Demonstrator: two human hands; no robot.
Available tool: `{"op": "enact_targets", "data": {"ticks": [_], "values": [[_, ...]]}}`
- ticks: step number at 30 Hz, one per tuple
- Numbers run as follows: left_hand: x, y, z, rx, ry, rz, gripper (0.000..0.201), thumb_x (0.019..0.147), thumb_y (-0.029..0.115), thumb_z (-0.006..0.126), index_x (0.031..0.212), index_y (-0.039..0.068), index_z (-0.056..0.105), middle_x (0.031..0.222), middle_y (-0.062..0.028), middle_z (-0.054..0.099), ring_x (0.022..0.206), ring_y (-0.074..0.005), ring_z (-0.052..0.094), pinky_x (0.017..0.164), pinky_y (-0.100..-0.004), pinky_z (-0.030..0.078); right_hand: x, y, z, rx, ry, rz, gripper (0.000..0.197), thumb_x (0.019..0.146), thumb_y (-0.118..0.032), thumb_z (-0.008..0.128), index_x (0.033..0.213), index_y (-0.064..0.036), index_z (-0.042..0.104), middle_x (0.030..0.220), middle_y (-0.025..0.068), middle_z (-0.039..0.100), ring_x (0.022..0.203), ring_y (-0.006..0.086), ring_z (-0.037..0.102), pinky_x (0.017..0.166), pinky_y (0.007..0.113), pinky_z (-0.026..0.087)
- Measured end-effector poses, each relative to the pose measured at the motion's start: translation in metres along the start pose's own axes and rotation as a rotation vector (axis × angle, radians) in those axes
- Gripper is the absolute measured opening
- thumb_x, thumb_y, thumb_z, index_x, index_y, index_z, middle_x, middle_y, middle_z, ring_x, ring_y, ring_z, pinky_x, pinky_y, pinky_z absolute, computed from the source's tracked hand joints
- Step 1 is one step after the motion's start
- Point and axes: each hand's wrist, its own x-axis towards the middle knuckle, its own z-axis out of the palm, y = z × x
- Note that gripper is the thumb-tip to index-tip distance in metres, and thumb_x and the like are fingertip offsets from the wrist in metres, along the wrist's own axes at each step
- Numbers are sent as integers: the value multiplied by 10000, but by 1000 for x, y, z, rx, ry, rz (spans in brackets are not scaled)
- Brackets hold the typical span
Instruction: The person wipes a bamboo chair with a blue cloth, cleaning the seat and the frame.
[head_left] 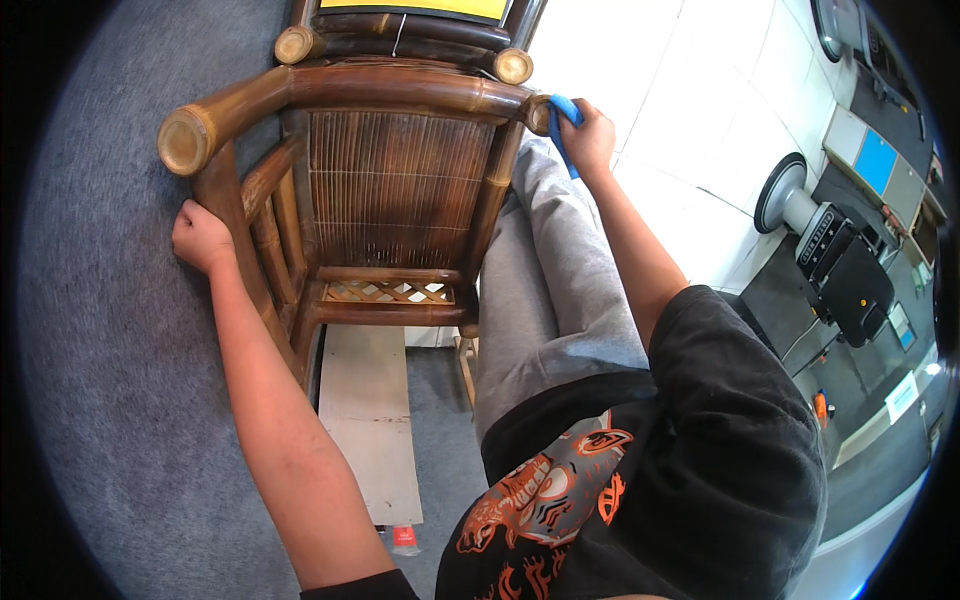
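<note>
A dark brown bamboo chair (390,95) stands in front of me, with a panel of thin slats (395,190) and a thick curved rail whose cut ends are pale. At its left side my left hand (203,237) is closed against the side post, the fingertips partly hidden. Over at the rail's right end, my right hand (590,138) is closed on a blue cloth (560,130). The cloth is bunched under the fingers, touches that rail end, and hangs down a little.
Behind the chair is more bamboo furniture (410,40) with a yellow patch on top. A pale board (365,430) lies below the chair. Grey carpet (100,300) spreads on the left, white tiles (670,90) on the right. Black-seated swivel chairs (840,260) stand farther right.
</note>
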Motion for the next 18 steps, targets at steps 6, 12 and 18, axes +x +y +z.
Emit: {"op": "enact_targets", "data": {"ticks": [6, 12, 18], "values": [[0, -1, 1, 7, -2, 5, 405, 779, 321, 435, 746, -31, 633, 791, -228, 627, 734, -392, 589, 697, -425, 449, -21, -3, 12, 20, -79, -141, 219, 722, -144, 629, 927, -72, 657, 815, 186, 640, 731, 347, 626, 685, 402, 492], [2, -5, 1, 55, 18, 7, 406, 777, 330, 435, 744, -19, 640, 788, -226, 626, 729, -396, 590, 676, -434, 449, -7, -4, 2, 27, 74, 18, 203, 733, -189, 614, 903, -88, 661, 808, 173, 645, 742, 343, 630, 695, 415, 494], [1, -4, 1, 40, -11, -5, 392, 776, 323, 435, 721, -6, 641, 763, -214, 626, 698, -395, 590, 650, -444, 449, -16, -15, 6, -8, -138, -85, 221, 723, -183, 637, 918, -80, 657, 810, 181, 644, 739, 350, 627, 685, 416, 494]]}}
